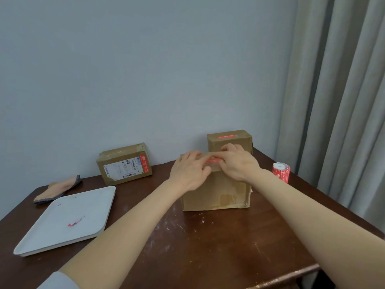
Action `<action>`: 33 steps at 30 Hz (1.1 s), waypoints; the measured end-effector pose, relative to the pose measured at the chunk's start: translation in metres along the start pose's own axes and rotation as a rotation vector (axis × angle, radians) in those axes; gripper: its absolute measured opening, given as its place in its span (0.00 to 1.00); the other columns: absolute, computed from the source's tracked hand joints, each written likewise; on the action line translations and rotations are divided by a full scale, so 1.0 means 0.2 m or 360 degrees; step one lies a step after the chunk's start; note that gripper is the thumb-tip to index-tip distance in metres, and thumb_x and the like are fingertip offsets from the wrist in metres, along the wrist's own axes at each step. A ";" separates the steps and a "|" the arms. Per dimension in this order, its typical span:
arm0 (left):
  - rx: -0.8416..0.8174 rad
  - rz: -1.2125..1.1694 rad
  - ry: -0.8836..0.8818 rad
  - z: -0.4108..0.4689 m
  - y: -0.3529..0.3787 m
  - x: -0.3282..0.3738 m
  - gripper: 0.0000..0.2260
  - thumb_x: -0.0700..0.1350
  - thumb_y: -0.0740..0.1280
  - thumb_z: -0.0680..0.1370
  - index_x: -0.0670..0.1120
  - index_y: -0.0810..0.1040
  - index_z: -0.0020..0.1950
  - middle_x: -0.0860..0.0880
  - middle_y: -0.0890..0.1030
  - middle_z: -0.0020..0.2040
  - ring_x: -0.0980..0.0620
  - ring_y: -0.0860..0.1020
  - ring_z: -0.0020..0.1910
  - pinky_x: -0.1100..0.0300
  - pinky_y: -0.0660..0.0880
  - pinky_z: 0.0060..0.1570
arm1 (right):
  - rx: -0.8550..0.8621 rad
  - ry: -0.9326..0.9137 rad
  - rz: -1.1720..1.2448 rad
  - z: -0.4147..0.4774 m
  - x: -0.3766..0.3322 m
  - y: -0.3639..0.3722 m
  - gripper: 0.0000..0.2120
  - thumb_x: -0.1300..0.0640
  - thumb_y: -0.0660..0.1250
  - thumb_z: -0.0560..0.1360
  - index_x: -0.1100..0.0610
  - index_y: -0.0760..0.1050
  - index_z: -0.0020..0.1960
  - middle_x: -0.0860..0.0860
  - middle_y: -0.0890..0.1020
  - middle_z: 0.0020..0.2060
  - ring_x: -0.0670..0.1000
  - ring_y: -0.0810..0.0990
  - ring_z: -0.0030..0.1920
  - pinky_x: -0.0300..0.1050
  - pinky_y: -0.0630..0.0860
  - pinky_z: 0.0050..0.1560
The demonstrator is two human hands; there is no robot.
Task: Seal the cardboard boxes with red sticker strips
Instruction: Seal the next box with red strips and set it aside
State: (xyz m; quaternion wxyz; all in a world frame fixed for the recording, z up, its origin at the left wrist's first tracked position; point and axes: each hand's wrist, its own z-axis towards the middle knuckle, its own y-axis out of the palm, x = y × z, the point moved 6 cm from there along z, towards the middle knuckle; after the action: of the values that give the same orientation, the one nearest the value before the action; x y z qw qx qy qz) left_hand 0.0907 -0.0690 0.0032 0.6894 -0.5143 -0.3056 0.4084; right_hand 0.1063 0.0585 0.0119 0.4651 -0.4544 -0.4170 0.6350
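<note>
Red sticker strip (pixel 211 161) atop the centre-frame box (pixel 216 190) — left hand (pixel 188 170) pressing flat-fingered, right hand (pixel 235 163) of unclear grip — could crease or sit askew if smoothed unevenly.

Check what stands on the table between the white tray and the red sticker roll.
The head view shows the cardboard box being sealed there, left hand and right hand pressing a red strip on its top; otherwise bare table.
</note>
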 end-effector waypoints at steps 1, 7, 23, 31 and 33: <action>-0.0043 0.0029 -0.0010 -0.01 0.02 0.00 0.21 0.57 0.48 0.81 0.57 0.61 0.74 0.48 0.62 0.75 0.47 0.59 0.74 0.49 0.57 0.71 | -0.0054 0.0013 -0.0046 -0.01 -0.01 0.03 0.20 0.49 0.50 0.82 0.43 0.68 0.72 0.53 0.65 0.73 0.57 0.56 0.75 0.55 0.58 0.72; -0.0173 0.0083 -0.0069 -0.02 0.04 -0.05 0.29 0.65 0.49 0.78 0.54 0.59 0.76 0.50 0.59 0.77 0.48 0.58 0.75 0.51 0.55 0.72 | -0.0119 0.0155 -0.0075 -0.03 0.00 0.04 0.23 0.44 0.47 0.82 0.44 0.67 0.73 0.54 0.61 0.75 0.58 0.48 0.78 0.55 0.52 0.75; 0.0034 0.0023 -0.0117 -0.08 0.01 -0.05 0.32 0.63 0.62 0.75 0.48 0.62 0.74 0.49 0.65 0.73 0.48 0.66 0.70 0.52 0.64 0.67 | -0.0006 0.0262 -0.0116 -0.06 0.07 -0.02 0.27 0.36 0.54 0.78 0.52 0.74 0.67 0.54 0.69 0.68 0.57 0.64 0.70 0.54 0.67 0.63; 0.0021 0.0053 -0.0030 -0.06 0.03 -0.01 0.27 0.60 0.62 0.76 0.57 0.62 0.74 0.49 0.66 0.72 0.47 0.64 0.71 0.51 0.62 0.68 | -0.0120 0.0062 -0.0085 -0.09 -0.02 0.03 0.23 0.36 0.50 0.79 0.39 0.66 0.72 0.52 0.68 0.70 0.55 0.59 0.73 0.54 0.61 0.70; 0.0024 0.0029 -0.0040 -0.07 0.02 -0.03 0.27 0.58 0.63 0.76 0.56 0.63 0.74 0.49 0.66 0.72 0.48 0.66 0.69 0.52 0.65 0.66 | -0.0126 0.0084 -0.0072 -0.09 0.00 0.03 0.24 0.35 0.53 0.78 0.42 0.69 0.70 0.53 0.69 0.68 0.56 0.62 0.72 0.54 0.64 0.67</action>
State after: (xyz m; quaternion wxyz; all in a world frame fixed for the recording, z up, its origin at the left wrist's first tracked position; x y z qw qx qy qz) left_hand 0.0990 -0.0792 -0.0052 0.6856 -0.5067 -0.3065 0.4234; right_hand 0.1220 0.0586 0.0025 0.4718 -0.4795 -0.4396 0.5952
